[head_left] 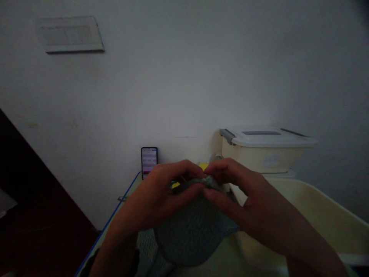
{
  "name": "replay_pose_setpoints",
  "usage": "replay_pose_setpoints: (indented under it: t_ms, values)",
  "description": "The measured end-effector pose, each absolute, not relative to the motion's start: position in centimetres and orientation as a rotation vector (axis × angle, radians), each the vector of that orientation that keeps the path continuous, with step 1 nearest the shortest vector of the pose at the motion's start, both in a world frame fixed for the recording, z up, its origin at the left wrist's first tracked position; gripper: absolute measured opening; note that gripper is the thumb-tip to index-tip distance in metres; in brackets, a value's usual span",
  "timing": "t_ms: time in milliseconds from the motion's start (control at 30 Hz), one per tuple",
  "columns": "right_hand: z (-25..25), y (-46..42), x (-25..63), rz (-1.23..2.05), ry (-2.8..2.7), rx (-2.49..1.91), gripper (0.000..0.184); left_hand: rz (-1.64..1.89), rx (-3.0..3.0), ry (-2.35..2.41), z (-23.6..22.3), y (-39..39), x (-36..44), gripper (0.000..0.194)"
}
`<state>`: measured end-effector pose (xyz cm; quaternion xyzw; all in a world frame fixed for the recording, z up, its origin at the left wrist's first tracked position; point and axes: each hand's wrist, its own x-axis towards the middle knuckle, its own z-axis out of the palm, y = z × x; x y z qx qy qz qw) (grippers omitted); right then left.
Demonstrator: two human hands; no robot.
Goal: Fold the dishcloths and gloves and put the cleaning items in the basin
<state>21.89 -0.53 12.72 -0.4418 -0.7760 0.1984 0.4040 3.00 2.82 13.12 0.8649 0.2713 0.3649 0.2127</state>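
Note:
Both hands meet at the top edge of a grey knitted piece (pixel 190 227) that hangs down between them, rounded at the bottom. My left hand (pixel 161 192) has its fingers curled and pinches the fabric's upper edge. My right hand (pixel 233 192) pinches the same edge from the right, fingertips pressed against the left ones. A thin stick-like tool shows faintly between the fingers; I cannot make it out. Something yellow (pixel 203 166) peeks out behind the fingers. The scene is dim.
A phone (pixel 149 161) with a lit screen leans against the white wall. At the right stands a cream storage box with a white lid (pixel 263 148), and a large cream tub (pixel 317 211) is in front of it. The table edge (pixel 115 215) is blue. Dark furniture fills the left.

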Motion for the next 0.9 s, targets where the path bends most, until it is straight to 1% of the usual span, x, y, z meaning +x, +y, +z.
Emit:
replay_pose_setpoints:
  t_ms: [133,233,333,533,600,733,767,800,900]
  values:
    - [13.1,-0.6,21.9,0.504,-1.994,-1.112,0.007,0.929,2.387,0.716,13.0,2.5,2.9,0.011]
    - [13.2,-0.4,22.6,0.421,-1.984,-1.074,0.007,0.88,2.342,0.742,12.9,2.5,2.3,0.015]
    - [13.2,-0.2,23.8,0.358,-1.896,-1.069,0.006,0.857,2.352,0.774,12.9,2.8,1.4,0.011]
    - [13.1,0.1,25.1,0.356,-1.812,-1.075,0.008,1.053,2.423,0.823,13.1,3.3,0.7,0.011]
    - [13.0,0.0,24.8,0.358,-1.865,-1.11,0.01,1.109,2.453,0.852,13.2,3.2,1.0,0.012]
    - [12.9,-0.3,23.5,0.298,-1.941,-1.194,0.028,1.081,2.499,0.853,13.4,2.8,2.3,0.012]
    - [13.0,-0.4,23.2,0.316,-1.965,-1.2,0.029,1.076,2.496,0.84,13.4,2.7,2.6,0.012]
    - [13.0,-0.5,22.9,0.356,-2.008,-1.201,0.026,1.083,2.485,0.833,13.4,2.6,2.9,0.013]
    - [13.3,-0.5,22.4,0.439,-2.12,-1.138,0.011,1.114,2.408,0.825,13.1,2.5,3.4,0.016]
